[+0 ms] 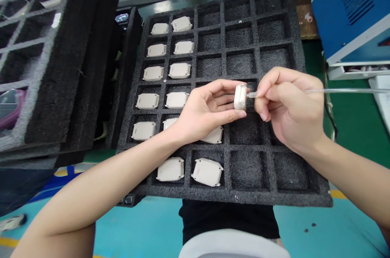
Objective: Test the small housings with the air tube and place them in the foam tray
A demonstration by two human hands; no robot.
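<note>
Between the thumb and fingers of my left hand (207,105) is a cream watch case (240,97), held edge-on above a black foam tray (252,198). My right hand (289,107) pinches a thin clear tube (350,90). The tube's pale tip (252,95) points at the side of the watch case; I cannot tell whether it touches. Similar cream cases lie flat in the tray's left compartments, such as one case (207,172) in the front row. My left forearm hides part of the tray.
Stacked foam trays (76,59) rise at the left, with a purple-banded item (14,107) in one compartment. A blue machine with vents (356,10) stands at the right. Below the tray are a white rounded chair part (234,243) and the turquoise floor (137,225).
</note>
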